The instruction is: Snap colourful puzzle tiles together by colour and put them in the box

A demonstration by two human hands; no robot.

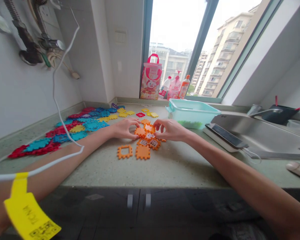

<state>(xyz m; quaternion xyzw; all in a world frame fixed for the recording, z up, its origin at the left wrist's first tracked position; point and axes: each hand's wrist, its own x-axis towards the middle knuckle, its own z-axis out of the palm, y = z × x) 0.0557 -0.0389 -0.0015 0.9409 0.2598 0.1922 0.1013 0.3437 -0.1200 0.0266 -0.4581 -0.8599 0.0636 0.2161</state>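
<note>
Toothed orange puzzle tiles lie in a small heap on the counter between my hands. My left hand (pixel 125 128) curves around the heap's left side, thumb and fingers gripping a solid orange tile (pixel 140 132) by its edge. From the other side, my right hand (pixel 172 130) has its fingers bent in at an orange tile with an opening (pixel 149 128); its exact grip is partly hidden. Orange tiles with white window grids (pixel 154 143) lie just below. Nearer the front are an orange frame tile (pixel 125 152) and a flat square orange tile (pixel 143 152).
Red, blue and yellow tiles (pixel 92 124) spread along the left wall. A teal plastic tub (pixel 193 111) with green pieces stands behind my right hand. A phone (pixel 225 135) rests on a white device beside the sink (pixel 255 130). A white cable (pixel 56 96) crosses the left foreground.
</note>
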